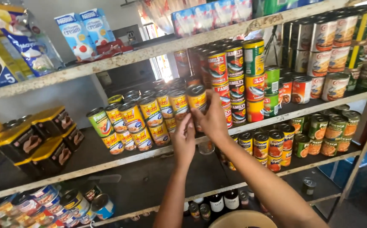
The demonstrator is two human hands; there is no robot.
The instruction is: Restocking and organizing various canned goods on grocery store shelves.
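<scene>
Head view: both hands meet at the shelf's middle. Right hand (212, 120) pinches a yellow can (197, 99) at twelve o'clock, squaring it with the stacked row (149, 116). Left hand (184, 139), at seven o'clock, has fingers curled loosely beneath, steadying. Red cans (234, 80) stand at two o'clock.

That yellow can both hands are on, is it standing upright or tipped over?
Upright. The yellow can stands with its lid facing up, level with its row, while the right hand and left hand touch its side.

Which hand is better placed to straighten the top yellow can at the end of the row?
Right, probably. The right hand already has its fingers on that yellow can; the left hand sits lower, below it.
</scene>
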